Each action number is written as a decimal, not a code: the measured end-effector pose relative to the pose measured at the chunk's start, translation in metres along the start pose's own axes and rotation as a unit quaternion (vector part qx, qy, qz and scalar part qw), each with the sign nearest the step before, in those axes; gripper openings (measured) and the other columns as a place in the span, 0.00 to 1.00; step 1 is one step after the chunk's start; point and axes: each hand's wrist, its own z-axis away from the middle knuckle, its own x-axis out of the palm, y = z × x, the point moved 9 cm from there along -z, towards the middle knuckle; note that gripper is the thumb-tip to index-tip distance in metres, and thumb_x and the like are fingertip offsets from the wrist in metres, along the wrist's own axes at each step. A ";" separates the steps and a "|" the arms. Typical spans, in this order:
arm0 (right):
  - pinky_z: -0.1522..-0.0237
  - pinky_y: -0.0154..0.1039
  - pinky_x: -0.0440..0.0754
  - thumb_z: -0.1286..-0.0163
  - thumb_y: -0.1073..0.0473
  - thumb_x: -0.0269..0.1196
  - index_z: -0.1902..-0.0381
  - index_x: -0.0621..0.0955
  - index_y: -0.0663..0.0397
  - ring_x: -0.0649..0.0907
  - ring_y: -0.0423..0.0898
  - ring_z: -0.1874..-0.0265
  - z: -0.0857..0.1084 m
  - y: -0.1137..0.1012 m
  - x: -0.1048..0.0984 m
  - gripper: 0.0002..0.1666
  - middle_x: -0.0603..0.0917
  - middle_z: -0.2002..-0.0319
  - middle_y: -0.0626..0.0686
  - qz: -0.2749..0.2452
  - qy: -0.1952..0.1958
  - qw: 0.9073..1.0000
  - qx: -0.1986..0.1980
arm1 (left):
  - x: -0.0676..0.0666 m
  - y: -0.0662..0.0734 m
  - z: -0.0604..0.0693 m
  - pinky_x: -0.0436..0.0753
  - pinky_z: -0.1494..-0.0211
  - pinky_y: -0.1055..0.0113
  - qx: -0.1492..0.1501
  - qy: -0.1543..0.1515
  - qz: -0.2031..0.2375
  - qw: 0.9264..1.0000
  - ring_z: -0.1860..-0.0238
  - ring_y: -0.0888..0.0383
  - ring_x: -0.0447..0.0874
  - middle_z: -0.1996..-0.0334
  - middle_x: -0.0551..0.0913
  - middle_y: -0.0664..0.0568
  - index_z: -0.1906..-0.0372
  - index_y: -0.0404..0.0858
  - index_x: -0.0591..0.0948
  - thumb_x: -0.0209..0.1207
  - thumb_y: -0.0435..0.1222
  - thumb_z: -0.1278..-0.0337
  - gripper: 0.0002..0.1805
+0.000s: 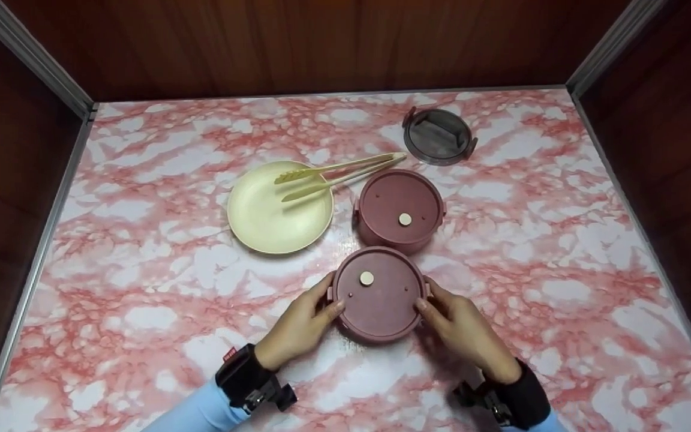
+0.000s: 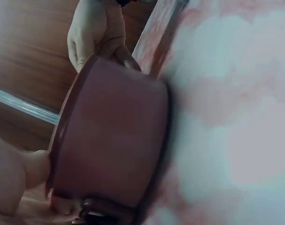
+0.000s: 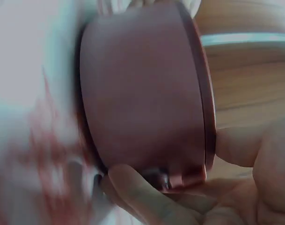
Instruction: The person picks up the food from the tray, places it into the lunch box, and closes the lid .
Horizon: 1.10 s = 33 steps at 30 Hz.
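A round maroon lidded container [image 1: 379, 312] with a cream knob on its lid is held between both hands near the front middle. My left hand [image 1: 302, 321] grips its left side, thumb on the lid's edge. On the opposite side my right hand [image 1: 462, 321] grips it, thumb on the rim and fingers along the wall. The left wrist view shows the container's smooth wall [image 2: 112, 136] side-on; in the right wrist view, fingers [image 3: 137, 187] wrap below a side clip. Whether its base touches the table cannot be told.
A second maroon container [image 1: 396, 201] stands just behind the held one. Cream tongs [image 1: 351, 168] lie across a pale yellow plate [image 1: 273, 228] to the left. Farther back is a grey lid [image 1: 435, 144] with side clips. Wooden walls [image 1: 321, 48] enclose the marbled table [image 1: 141, 318].
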 end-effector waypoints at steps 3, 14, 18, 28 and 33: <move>0.50 0.38 0.82 0.23 0.55 0.57 0.28 0.58 0.72 0.83 0.53 0.46 0.004 0.001 0.003 0.38 0.76 0.40 0.69 -0.076 -0.003 0.997 0.015 | 0.001 -0.002 0.004 0.60 0.27 0.53 0.015 0.034 0.004 0.999 0.30 0.45 0.64 0.30 0.66 0.37 0.25 0.31 0.60 0.54 0.44 0.28 0.35; 0.49 0.33 0.80 0.26 0.60 0.61 0.29 0.64 0.69 0.82 0.51 0.45 0.023 -0.030 -0.032 0.33 0.78 0.40 0.65 -0.067 0.099 0.993 -0.014 | 0.002 0.023 -0.001 0.63 0.29 0.61 0.075 0.079 0.079 0.991 0.30 0.50 0.65 0.30 0.67 0.41 0.26 0.33 0.63 0.58 0.39 0.32 0.34; 0.50 0.33 0.80 0.26 0.57 0.61 0.30 0.66 0.69 0.83 0.50 0.47 0.023 -0.050 -0.050 0.33 0.81 0.44 0.64 -0.065 0.126 0.989 -0.035 | -0.013 0.048 -0.018 0.63 0.28 0.61 0.095 0.095 0.081 0.988 0.30 0.51 0.66 0.31 0.68 0.42 0.27 0.36 0.65 0.57 0.41 0.32 0.32; 0.47 0.31 0.78 0.26 0.50 0.61 0.32 0.69 0.63 0.84 0.47 0.49 0.000 -0.098 -0.108 0.33 0.85 0.51 0.61 0.001 0.174 0.982 -0.072 | -0.045 0.110 -0.061 0.63 0.28 0.62 0.141 0.114 0.044 0.982 0.31 0.52 0.67 0.32 0.69 0.42 0.29 0.38 0.69 0.58 0.50 0.35 0.35; 0.43 0.36 0.78 0.28 0.50 0.63 0.34 0.73 0.59 0.84 0.46 0.48 -0.040 -0.101 -0.137 0.31 0.84 0.48 0.60 -0.021 0.228 0.968 -0.101 | -0.057 0.114 -0.110 0.79 0.42 0.63 0.148 0.125 0.097 0.976 0.44 0.54 0.81 0.34 0.73 0.40 0.30 0.36 0.69 0.61 0.43 0.35 0.32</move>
